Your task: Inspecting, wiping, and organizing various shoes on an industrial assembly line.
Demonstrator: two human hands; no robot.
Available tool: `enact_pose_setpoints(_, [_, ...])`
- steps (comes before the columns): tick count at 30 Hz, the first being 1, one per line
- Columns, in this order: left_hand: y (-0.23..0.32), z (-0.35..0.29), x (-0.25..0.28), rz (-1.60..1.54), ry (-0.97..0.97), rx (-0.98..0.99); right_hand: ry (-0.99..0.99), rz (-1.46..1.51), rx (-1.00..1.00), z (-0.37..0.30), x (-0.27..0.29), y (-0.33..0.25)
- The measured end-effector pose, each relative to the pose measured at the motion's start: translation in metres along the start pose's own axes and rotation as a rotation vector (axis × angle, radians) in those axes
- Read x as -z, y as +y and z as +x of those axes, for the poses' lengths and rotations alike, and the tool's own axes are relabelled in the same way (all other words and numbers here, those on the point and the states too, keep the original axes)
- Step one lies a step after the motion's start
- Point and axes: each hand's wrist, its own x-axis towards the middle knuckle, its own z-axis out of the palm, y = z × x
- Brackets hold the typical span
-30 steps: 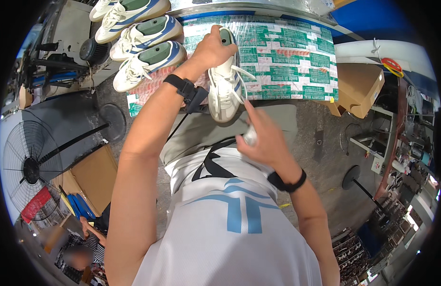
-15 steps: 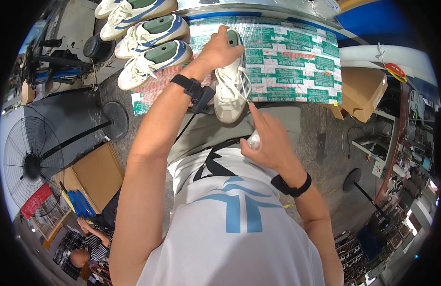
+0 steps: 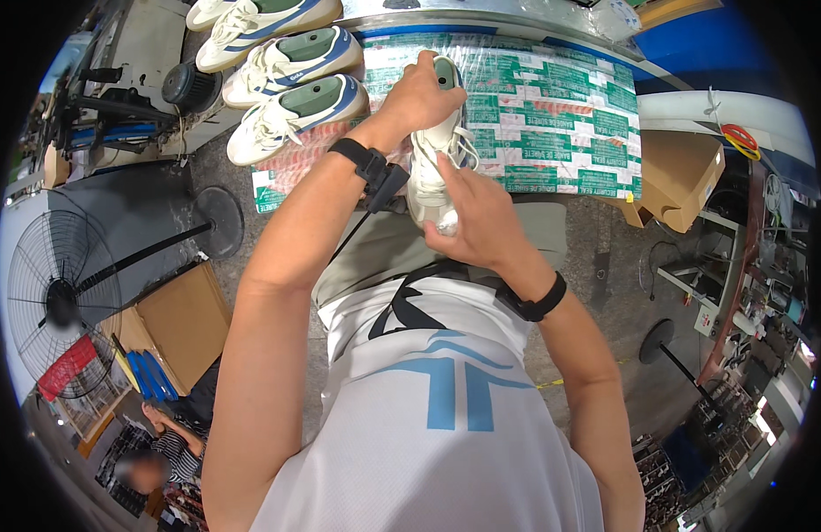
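Observation:
A cream-white sneaker with laces and a green insole lies on the table's near edge, its toe toward me. My left hand is closed around its heel end and collar. The fingers of my right hand reach over the toe and lower lacing. Between them, a small crumpled white wad is pressed to the toe; what it is made of I cannot make out. To the left, several similar sneakers with blue side stripes stand in a row, toes pointing left.
The table top is wrapped in green-and-white printed tape and clear film. At the right stands an open cardboard box. On the left are a floor fan, a flat carton and a seated person.
My right hand has moved up and left, from beside the shoe onto its toe, bringing the white wad along. My left hand keeps its hold on the heel end.

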Motion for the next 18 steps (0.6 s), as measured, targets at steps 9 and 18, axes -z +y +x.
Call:
enact_pose_setpoints(9, [-0.001, 0.003, -0.002, 0.015, 0.013, -0.007, -0.053, 0.346, -0.147, -0.015, -0.011, -0.024])
enact_pose_setpoints(18, [-0.007, -0.106, -0.048, -0.376, 0.322, 0.022, 0.162, 0.450, -0.677, -0.076, 0.009, 0.023])
